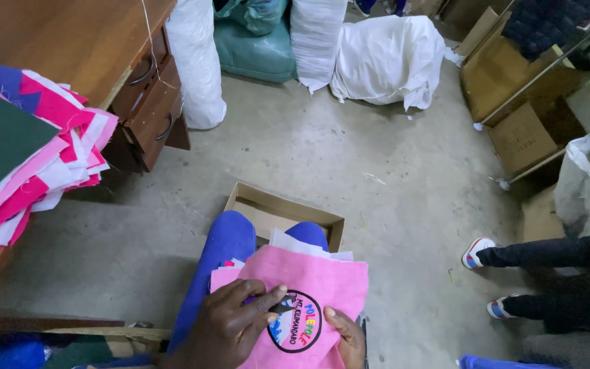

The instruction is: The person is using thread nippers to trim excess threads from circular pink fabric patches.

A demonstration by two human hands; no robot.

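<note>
A pink fabric square (pixel 322 280) with a round, black-edged emblem lies on a small stack of fabric pieces on my lap. My left hand (pixel 230 324) rests on its left side, fingers spread over the cloth and touching the emblem's edge. My right hand (pixel 348 336) grips the cloth's lower right part, thumb on top by the emblem. White and pink pieces (pixel 288 244) peek out under the top square. My legs are in blue trousers (pixel 223 246).
An open cardboard box (pixel 283 208) sits on the concrete floor past my knees. A stack of pink, white and green fabric squares (pixel 25 160) lies on a wooden desk with drawers (pixel 148 89) at left. Stuffed sacks (pixel 387 58) stand behind. Another person's legs and sneakers (pixel 479 254) are at right.
</note>
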